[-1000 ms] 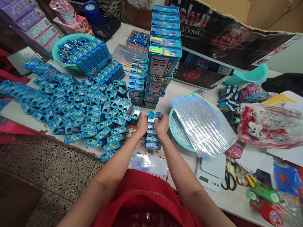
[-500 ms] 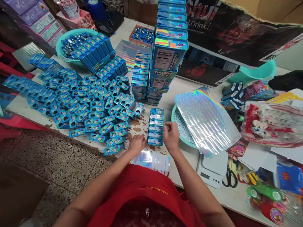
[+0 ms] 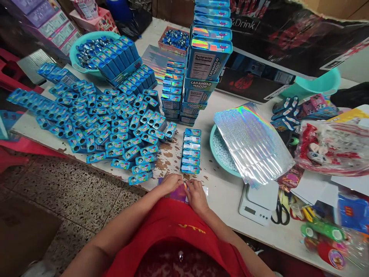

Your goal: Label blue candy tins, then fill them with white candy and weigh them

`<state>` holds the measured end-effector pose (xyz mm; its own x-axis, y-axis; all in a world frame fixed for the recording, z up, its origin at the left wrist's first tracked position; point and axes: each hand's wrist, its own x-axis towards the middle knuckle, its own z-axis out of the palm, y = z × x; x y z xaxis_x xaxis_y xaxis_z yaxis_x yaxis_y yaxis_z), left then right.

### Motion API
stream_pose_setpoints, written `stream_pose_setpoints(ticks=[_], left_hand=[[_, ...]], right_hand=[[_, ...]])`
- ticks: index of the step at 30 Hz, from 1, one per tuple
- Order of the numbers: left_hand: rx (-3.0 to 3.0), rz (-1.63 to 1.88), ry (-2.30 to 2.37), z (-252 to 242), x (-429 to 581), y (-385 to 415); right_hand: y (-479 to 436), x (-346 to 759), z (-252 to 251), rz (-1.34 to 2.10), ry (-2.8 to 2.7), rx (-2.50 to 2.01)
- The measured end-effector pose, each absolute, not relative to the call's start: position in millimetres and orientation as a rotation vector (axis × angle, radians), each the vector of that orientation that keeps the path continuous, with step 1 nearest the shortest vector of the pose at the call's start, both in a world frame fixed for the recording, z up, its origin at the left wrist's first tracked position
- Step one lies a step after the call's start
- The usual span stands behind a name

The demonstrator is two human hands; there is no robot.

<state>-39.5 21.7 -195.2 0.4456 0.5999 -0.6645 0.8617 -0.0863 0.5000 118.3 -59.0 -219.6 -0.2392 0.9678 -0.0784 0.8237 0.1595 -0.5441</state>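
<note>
Head: foil stack (image 3: 178,195) beneath right hand (image 3: 197,195)

Narrow lanes were left on the table (image 3: 221,188)
12 o'clock was blocked by a column of boxes (image 3: 190,151); bare lanes were left at 11, beside scattered boxes (image 3: 109,127), and at 1, beside a bowl (image 3: 211,145).

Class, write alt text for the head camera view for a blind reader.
The left hand and right hand meet on a holographic pack on the table. Beyond lies a row of blue boxes, with a heap of boxes to its left and a teal bowl to its right.
</note>
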Motion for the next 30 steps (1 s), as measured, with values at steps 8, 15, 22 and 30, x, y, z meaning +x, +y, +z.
stream_pose_setpoints(ticks=[8, 15, 22, 30], left_hand=[[1.738, -0.36, 1.356, -205, -35, 23], [1.748, -0.24, 1.386, -195, -43, 13], [1.287, 0.401, 1.077, -149, -55, 3], [1.553, 0.365, 1.342, -144, -45, 91]], right_hand=[[-68, 123, -211, 0.736, -2.287, -1.532], [-53, 124, -160, 1.027, -1.857, -1.666], [-19, 123, -115, 1.239, -1.389, -1.653], [57, 107, -150, 0.881, -1.14, -1.802]])
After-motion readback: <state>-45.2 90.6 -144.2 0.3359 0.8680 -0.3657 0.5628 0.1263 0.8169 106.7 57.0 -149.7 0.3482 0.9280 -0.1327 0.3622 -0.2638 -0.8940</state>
